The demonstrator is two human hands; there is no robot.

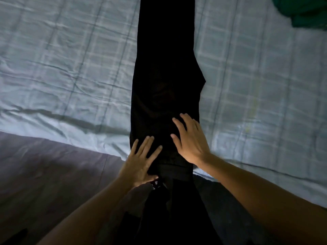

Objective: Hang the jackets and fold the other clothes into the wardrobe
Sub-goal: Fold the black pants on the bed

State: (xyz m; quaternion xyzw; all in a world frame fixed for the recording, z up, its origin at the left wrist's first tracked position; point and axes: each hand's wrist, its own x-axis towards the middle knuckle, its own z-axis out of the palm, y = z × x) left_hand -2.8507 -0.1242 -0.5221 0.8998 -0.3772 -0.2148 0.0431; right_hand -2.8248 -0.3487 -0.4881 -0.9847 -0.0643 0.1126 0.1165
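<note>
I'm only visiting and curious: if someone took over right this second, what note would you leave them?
Left hand: open, flat on the near end of the black trousers.
Right hand: open, flat on the same trousers.
Trousers lie stretched lengthwise on the checked bedsheet; a green garment sits bunched at the far right.
Done: trousers laid out.
Left: fold them, handle the green garment; wardrobe not in view.
</note>
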